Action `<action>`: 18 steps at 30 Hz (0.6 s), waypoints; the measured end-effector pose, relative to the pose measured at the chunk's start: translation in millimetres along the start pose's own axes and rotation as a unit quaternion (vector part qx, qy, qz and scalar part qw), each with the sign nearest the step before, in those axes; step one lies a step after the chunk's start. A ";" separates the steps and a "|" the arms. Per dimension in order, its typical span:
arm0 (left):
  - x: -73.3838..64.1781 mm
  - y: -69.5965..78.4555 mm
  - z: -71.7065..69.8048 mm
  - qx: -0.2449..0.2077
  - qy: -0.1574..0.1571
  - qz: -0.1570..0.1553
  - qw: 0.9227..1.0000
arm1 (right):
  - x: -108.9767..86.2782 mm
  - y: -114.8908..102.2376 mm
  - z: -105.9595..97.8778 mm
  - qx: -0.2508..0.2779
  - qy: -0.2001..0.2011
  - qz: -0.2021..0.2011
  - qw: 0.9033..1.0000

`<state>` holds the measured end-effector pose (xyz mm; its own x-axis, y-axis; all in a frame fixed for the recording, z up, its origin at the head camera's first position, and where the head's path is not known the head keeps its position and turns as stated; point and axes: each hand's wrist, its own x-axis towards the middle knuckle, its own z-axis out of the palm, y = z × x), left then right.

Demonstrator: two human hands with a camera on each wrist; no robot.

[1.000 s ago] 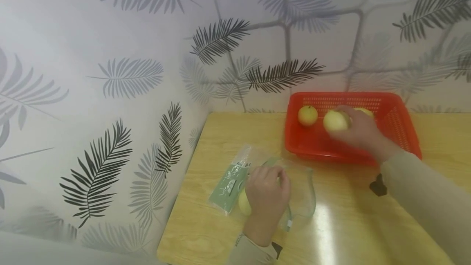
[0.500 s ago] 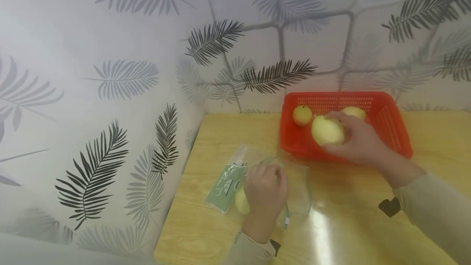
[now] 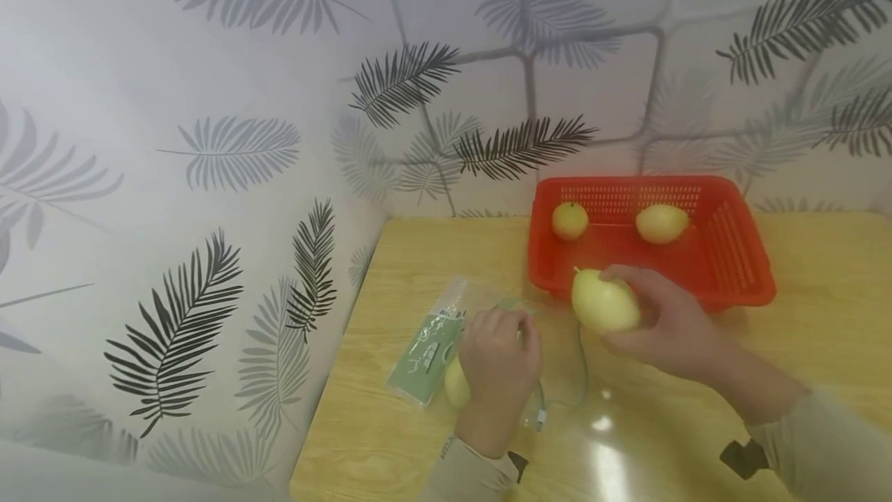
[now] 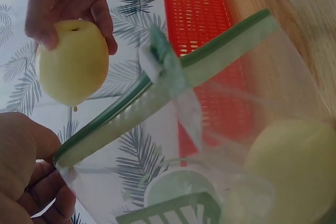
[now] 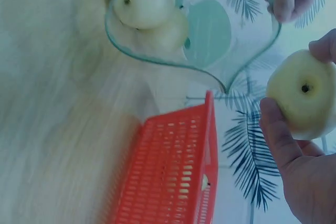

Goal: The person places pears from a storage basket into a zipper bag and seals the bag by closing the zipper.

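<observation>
A yellow pear [image 3: 603, 302] is held in my right hand [image 3: 672, 324], between thumb and fingers, just in front of the red basket. My left hand [image 3: 500, 355] pinches the green-edged rim of a clear zip bag [image 4: 226, 51] at one corner, as the left wrist view shows. The bag's mouth hangs open in the right wrist view, with yellow pears [image 5: 144, 6] inside. A green printed panel [image 3: 427, 355] marks the bag's left side in the head view. Part of the bag is hidden behind my left hand.
The red plastic basket [image 3: 749, 254] stands at the back of the wooden table [image 3: 369, 424], against a leaf-patterned wall [image 3: 244, 60]. Inside it lie a round yellow fruit [image 3: 570, 221] at the left and a pear [image 3: 661, 223] at the right.
My right hand has lifted the pear out of the basket and brought it forward, nearer the bag. My left hand has kept its place at the bag's rim.
</observation>
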<state>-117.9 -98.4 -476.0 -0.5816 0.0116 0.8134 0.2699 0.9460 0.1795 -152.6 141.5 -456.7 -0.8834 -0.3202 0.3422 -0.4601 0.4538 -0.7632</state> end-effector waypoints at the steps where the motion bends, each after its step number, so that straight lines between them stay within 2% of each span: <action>1: 0.3 0.0 0.0 0.000 0.000 0.001 1.000 | -3.6 -0.6 3.1 0.019 -0.006 -0.004 1.000; 4: 0.4 -0.2 0.9 0.000 0.005 0.005 1.000 | -14.4 -1.8 13.2 0.067 -0.030 -0.024 0.997; 6: 0.8 0.2 0.5 0.000 0.004 0.005 1.000 | -21.1 -1.8 20.9 0.079 -0.043 -0.037 0.995; 12: 1.4 1.3 -0.7 -0.001 0.000 0.011 1.000 | -35.9 0.9 42.9 0.103 -0.075 -0.079 0.989; 18: 1.3 2.6 -1.5 -0.001 -0.007 0.010 1.000 | -41.5 5.6 57.0 0.112 -0.085 -0.102 0.985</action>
<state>-116.7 -96.4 -473.7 -0.5869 0.0345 0.8089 0.2823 0.9451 0.1645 -113.4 109.9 -506.4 -0.7382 -0.5283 0.4194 -0.5787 0.1765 -0.7962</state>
